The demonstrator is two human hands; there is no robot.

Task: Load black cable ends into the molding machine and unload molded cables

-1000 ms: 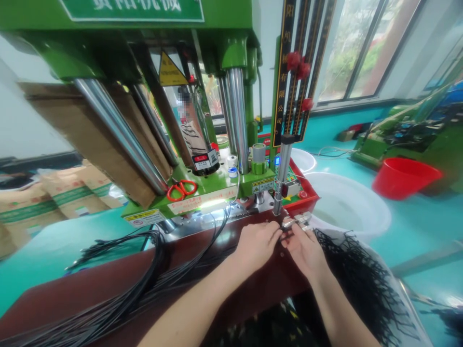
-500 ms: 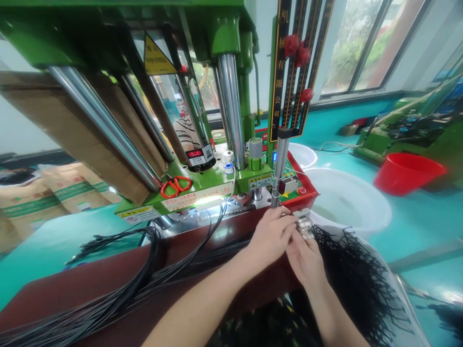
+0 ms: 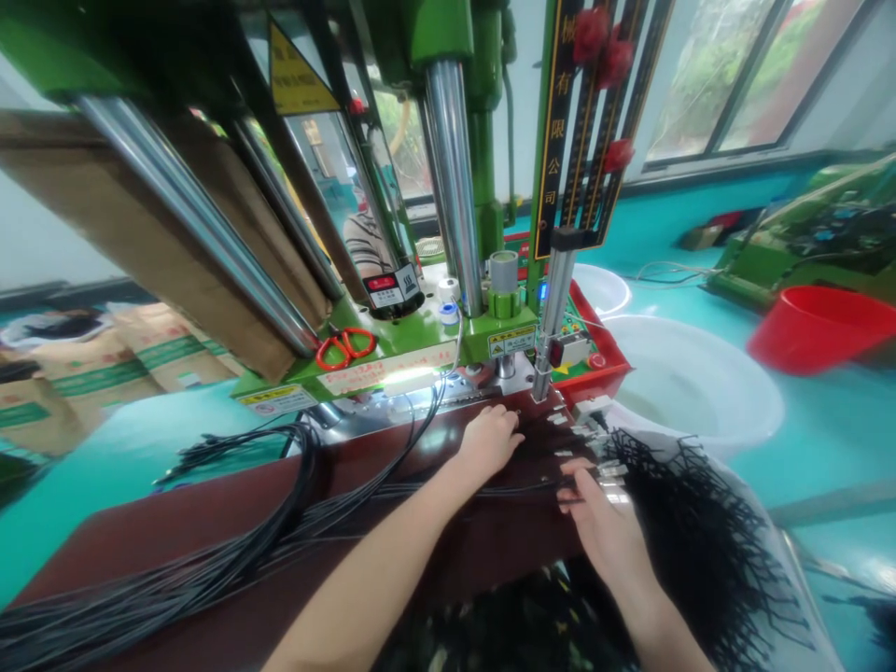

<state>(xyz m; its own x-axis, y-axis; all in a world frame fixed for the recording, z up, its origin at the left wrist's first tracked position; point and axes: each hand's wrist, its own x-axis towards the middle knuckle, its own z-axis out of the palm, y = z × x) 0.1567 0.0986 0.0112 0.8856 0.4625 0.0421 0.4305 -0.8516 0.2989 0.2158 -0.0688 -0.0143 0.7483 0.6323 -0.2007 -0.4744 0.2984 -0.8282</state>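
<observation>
My right hand (image 3: 606,518) is closed around the ends of some thin black cables (image 3: 518,489), at the right end of the brown tabletop (image 3: 434,551). Shiny silver connectors (image 3: 612,469) show beside its thumb and fingers. My left hand (image 3: 490,441) rests farther back and to the left, fingers curled down near the tabletop; what lies under them is hidden. Between and beyond the hands lie more pale-tipped cable ends (image 3: 560,422). A long bundle of black cables (image 3: 231,569) runs across the tabletop to the left.
A green press (image 3: 392,341) stands behind the tabletop, with orange-handled scissors (image 3: 345,348) on its base. Its red control box (image 3: 609,366) is at the right. Branching black plastic pieces (image 3: 700,551) fill a bag at the right, near a white tub (image 3: 700,383) and a red bucket (image 3: 816,331).
My hands were together at the silver connectors and are now apart. The left moved left; the right came lower, with cable ends in its fingers. The view shifted slightly.
</observation>
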